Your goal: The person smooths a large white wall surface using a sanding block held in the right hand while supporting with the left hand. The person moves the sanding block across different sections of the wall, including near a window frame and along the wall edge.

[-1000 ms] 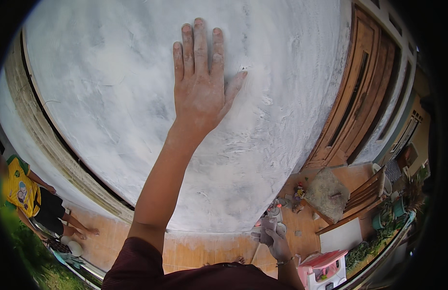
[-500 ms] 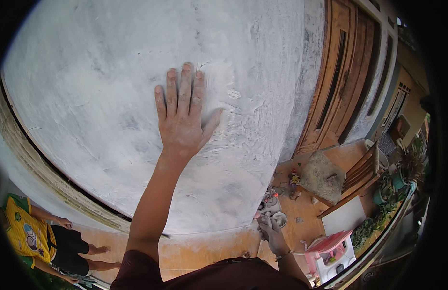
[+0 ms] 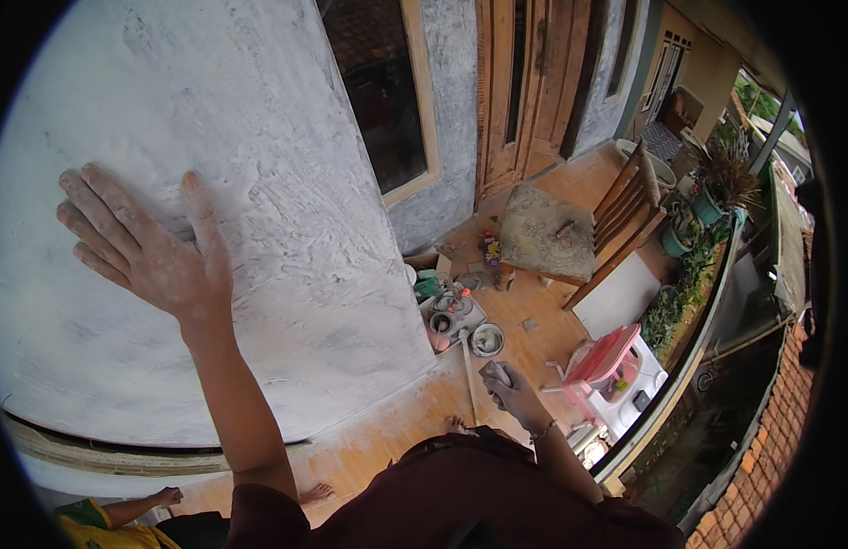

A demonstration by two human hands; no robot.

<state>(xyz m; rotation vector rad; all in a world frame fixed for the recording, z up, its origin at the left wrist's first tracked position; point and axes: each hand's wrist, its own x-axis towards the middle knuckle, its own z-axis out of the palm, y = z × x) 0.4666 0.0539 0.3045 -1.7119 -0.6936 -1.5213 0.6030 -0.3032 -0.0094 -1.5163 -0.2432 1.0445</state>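
Observation:
My left hand (image 3: 154, 247) lies against the whitish plastered wall (image 3: 305, 302), fingers stretched and thumb spread, with pale dust on its skin. Rough streaks mark the wall to the right of that hand. Low at my right side, away from the wall, my right hand (image 3: 515, 393) is closed around a small greyish piece (image 3: 495, 371) whose kind I cannot make out. Beyond it on the floor stands a round bowl (image 3: 487, 339) with grey-white stuff in it, beside a cluster of containers (image 3: 451, 320).
A wooden chair (image 3: 616, 220) with a dusty patterned seat stands near the wooden door (image 3: 524, 91). Right of me is a pink and white plastic chair (image 3: 616, 375). Potted plants (image 3: 707, 206) line the terrace edge. Another person's arm (image 3: 135, 505) shows at lower left.
My view has swung to the right, so the window and more of the terrace show. The left hand is still flat on the wall, now tilted leftward. The right hand has come up a little.

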